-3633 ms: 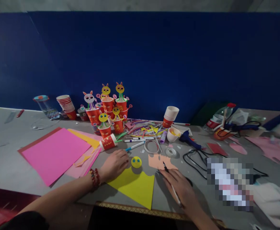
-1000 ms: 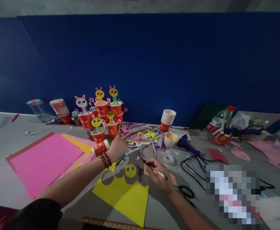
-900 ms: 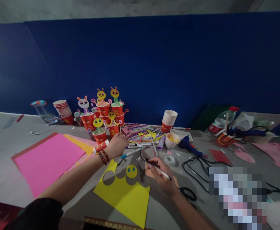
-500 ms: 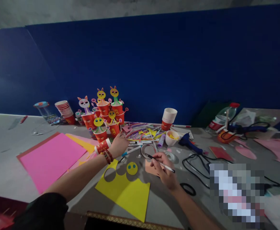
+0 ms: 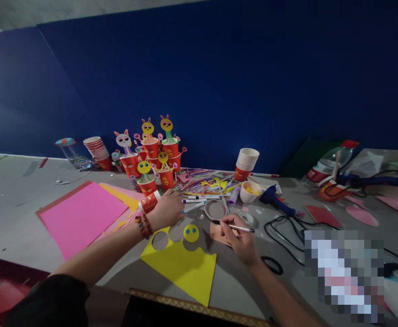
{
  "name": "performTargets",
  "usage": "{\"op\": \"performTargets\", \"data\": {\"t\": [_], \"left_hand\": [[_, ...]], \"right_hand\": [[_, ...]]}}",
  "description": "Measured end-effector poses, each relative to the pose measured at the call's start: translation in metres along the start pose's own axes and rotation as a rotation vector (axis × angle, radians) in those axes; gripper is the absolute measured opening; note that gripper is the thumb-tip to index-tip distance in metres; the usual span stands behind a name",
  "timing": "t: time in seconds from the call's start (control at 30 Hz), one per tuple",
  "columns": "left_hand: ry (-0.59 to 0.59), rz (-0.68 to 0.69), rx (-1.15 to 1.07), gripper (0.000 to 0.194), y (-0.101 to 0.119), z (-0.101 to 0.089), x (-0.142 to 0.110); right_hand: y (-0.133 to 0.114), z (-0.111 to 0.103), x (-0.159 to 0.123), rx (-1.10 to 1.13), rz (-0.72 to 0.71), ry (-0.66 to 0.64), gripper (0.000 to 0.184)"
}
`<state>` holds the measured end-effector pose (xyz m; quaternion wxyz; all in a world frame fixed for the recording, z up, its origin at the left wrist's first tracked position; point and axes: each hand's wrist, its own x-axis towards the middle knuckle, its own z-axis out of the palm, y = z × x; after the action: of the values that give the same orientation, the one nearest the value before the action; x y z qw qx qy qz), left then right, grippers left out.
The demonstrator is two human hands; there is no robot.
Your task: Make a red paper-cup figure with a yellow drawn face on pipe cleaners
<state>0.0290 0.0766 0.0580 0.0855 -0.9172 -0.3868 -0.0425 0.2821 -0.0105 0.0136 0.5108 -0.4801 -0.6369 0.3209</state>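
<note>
My right hand is closed around a slim white-and-black pen, held nearly level above a small orange paper piece. My left hand lies palm down with its fingers stretched out, beside several markers; what lies under its fingertips is hidden. A red paper cup on its side is next to that hand. In front of both hands lies a yellow sheet with round cutouts along its far edge. A yellow disc with two blue eyes rests by that edge.
Red cups with animal faces are stacked at the back. Coloured sticks, a stack of cups and a white cup stand beyond my hands. A blue glue gun with cable lies right, pink sheets left.
My left hand has drawn back towards me from the markers, and its fingers are spread wider. My right hand still holds the pen, now tilted flatter. The view has shifted slightly.
</note>
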Motion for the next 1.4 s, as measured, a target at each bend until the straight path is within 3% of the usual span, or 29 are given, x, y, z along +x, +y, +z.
{"op": "performTargets", "data": {"t": [0.2, 0.43, 0.5, 0.63, 0.7, 0.93, 1.23, 1.4], "left_hand": [[-0.017, -0.03, -0.064, 0.009, 0.016, 0.01, -0.025], [0.134, -0.103, -0.24, 0.015, 0.03, -0.007, -0.02], [0.173, -0.178, -0.521, 0.022, 0.036, -0.006, -0.019], [0.123, -0.445, -1.562, 0.028, 0.05, 0.006, -0.018], [0.09, -0.514, -1.744, 0.031, 0.055, 0.011, -0.017], [0.062, -0.624, -2.012, 0.038, 0.059, 0.011, -0.019], [0.025, -0.592, -2.123, 0.038, 0.067, 0.01, -0.021], [-0.062, -0.543, -2.138, 0.044, 0.074, 0.007, -0.024]], "right_hand": [[-0.012, 0.003, 0.0, 0.01, -0.021, -0.082, 0.021], [-0.011, 0.0, -0.007, -0.04, -0.173, -0.053, 0.016], [-0.012, -0.001, -0.012, -0.084, -0.251, -0.062, 0.011], [-0.022, -0.001, -0.019, -0.136, -0.368, -0.067, 0.014], [-0.027, -0.002, -0.02, -0.143, -0.39, -0.062, 0.015], [-0.025, -0.001, -0.016, -0.122, -0.337, -0.053, 0.009], [-0.015, 0.004, -0.016, -0.12, -0.257, -0.103, 0.014], [-0.001, 0.012, -0.022, 0.147, -0.207, -0.093, 0.015]]}}
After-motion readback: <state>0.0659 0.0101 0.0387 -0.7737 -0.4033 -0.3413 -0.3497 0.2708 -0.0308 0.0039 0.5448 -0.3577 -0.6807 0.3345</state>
